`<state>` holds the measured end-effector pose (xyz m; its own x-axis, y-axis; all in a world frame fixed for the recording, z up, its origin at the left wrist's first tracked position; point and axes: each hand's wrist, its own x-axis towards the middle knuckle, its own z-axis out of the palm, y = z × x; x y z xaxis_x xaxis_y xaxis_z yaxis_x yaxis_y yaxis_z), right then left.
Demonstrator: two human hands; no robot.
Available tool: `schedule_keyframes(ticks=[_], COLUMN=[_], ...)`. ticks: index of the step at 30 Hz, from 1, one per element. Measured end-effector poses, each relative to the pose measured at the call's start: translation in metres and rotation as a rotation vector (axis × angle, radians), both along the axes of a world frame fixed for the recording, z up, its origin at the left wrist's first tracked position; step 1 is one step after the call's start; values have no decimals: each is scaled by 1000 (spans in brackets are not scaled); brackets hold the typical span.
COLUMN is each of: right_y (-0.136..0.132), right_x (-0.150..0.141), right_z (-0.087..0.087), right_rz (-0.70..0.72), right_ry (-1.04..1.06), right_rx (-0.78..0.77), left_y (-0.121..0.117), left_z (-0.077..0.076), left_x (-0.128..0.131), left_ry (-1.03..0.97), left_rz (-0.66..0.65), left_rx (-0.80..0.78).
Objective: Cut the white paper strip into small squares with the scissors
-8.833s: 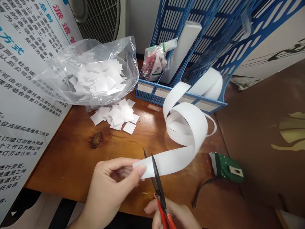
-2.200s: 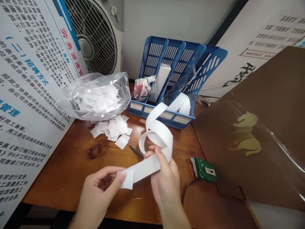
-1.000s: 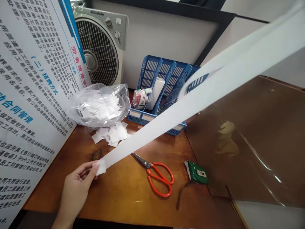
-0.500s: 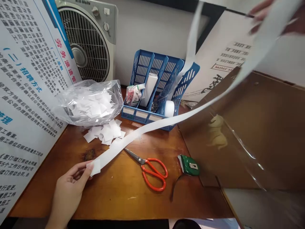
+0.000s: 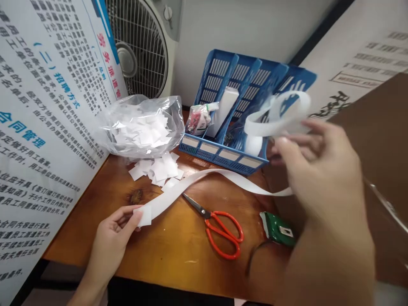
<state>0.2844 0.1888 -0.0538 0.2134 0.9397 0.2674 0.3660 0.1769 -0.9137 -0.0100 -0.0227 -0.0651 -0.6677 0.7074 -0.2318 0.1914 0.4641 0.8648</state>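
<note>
My left hand [image 5: 112,238] pinches the free end of a long white paper strip [image 5: 204,177] low over the wooden desk [image 5: 165,250]. The strip runs right across the desk and loops up to my right hand [image 5: 318,178], which is blurred, close to the camera, and holds the strip in front of the blue file rack [image 5: 242,114]. The strip's roll [image 5: 254,145] sits in the rack's right slot. Red-handled scissors [image 5: 219,229] lie on the desk under the strip, held by neither hand.
A clear plastic bag of cut white squares [image 5: 143,127] lies at the back left, with loose squares [image 5: 157,169] spilled in front. A green tape measure [image 5: 278,229] lies right of the scissors. A printed board [image 5: 47,106] stands left, a fan [image 5: 143,46] behind, a brown board [image 5: 385,140] right.
My right hand came down from high at the upper right to in front of the rack. The strip went slack and now lies across the desk. The scissors were put down earlier.
</note>
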Motion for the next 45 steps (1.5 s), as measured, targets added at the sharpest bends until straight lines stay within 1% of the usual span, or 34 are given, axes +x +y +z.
schedule_keyframes(ticks=[1,2,3,4,5,6,7,8,9,11,13,14,16,19,24,27,29,33,35,37,39,41,43,45], right_y=[-32,-62,-90,-113,-133,-147,-158,-164,-167,-167,-163,-162,-163,-169,-177,-178,-179,-178,-175,-171,-167,-165,-164,-165], right_x=[-7,-16,-25,-36,-49,-63,-79,-94,-108,-130,-142,-144,-145,-147,-156,-158,-157,-152,-148,-144,-138,-132,-128,-125], right_z=[-3,-9,-15,-24,-33,-43,-53,-62,-70,-80,-86,-87,-90,-94,-89,-85,-85,-85,-85,-86,-87,-88,-89,-91], right_rz=[88,299,545,743,841,909,912,919,870,719,605,569,507,411,298,236,231,369,401,386,376,395,438,481], right_ry=[78,109,160,221,301,403,515,628,738,969,1107,1127,1092,1060,1197,1234,1218,1117,1067,1013,949,882,841,832], right_rx=[-64,-222,-370,-528,-685,-817,-898,-919,-911,-876,-813,-779,-722,-690,-656,-639,-620,-592,-601,-597,-580,-570,-576,-588], left_y=[0,-1,-1,-1,-1,0,1,2,3,4,4,4,4,5,12,15,17,20,21,21,20,19,18,17], left_z=[-1,-3,-4,-5,-6,-6,-7,-8,-8,-10,-13,-14,-17,-21,-24,-26,-28,-29,-27,-23,-17,-11,-6,-4], left_x=[2,5,9,13,17,21,26,30,33,39,43,45,47,50,57,63,66,70,70,67,61,53,47,43], left_ry=[-46,-93,-141,-185,-224,-261,-293,-318,-336,-352,-349,-347,-339,-342,-353,-368,-363,-347,-353,-373,-405,-422,-404,-362], left_rz=[16,29,36,36,29,15,0,-14,-26,-46,-46,-35,9,73,93,90,105,170,169,98,-25,-130,-168,-154], left_rx=[14,28,46,64,80,92,98,98,91,72,69,72,84,109,163,200,220,275,279,230,153,85,44,22])
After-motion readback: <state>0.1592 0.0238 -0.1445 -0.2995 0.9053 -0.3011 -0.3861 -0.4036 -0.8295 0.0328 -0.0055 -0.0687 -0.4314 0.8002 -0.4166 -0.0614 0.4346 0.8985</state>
